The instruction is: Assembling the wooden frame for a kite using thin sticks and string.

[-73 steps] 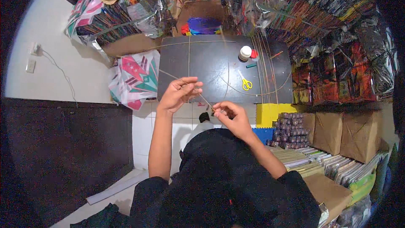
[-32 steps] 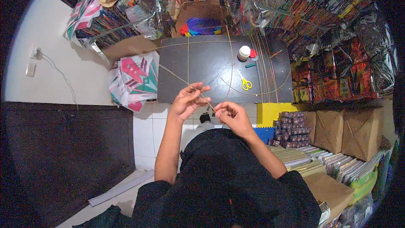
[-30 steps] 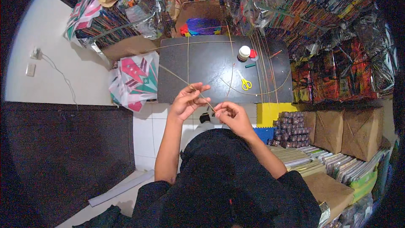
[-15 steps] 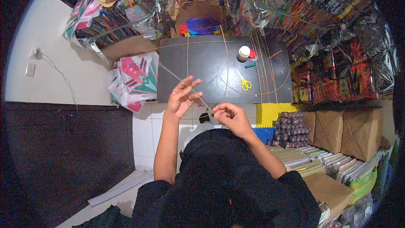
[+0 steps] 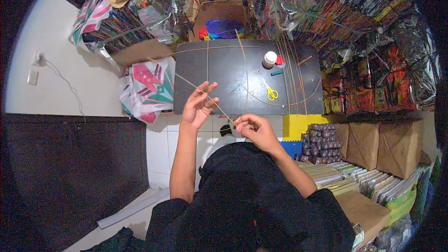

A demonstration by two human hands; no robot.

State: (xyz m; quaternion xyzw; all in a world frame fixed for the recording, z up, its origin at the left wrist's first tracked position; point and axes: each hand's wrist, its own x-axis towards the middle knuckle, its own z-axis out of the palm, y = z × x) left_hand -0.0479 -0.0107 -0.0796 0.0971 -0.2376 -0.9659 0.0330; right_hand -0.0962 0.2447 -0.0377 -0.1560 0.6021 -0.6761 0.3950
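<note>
A thin tan stick (image 5: 224, 112), like a bamboo strip, slants from the table's left edge across both my hands. My right hand (image 5: 255, 129) pinches its near end between thumb and fingertips. Further up, my left hand (image 5: 198, 108) has the stick threaded between its partly spread fingers, palm turned up. Both hands hover just off the near edge of a dark table (image 5: 224, 74). A long curved strip (image 5: 245, 60) rises over the tabletop behind the hands, its top end near a colourful bundle (image 5: 224, 29).
On the table's right lie yellow-handled scissors (image 5: 271, 94), a white-capped jar (image 5: 269, 59), a green marker-like piece (image 5: 276, 73) and several thin strips (image 5: 290, 79). Packed stacks (image 5: 326, 9) crowd the back. Cardboard boxes (image 5: 399, 147) stand at right, a dark panel (image 5: 74, 172) at left.
The upright curved strip has swung left at its top. My left hand has shifted slightly, its fingers posed differently around the stick; my right hand keeps its pinch.
</note>
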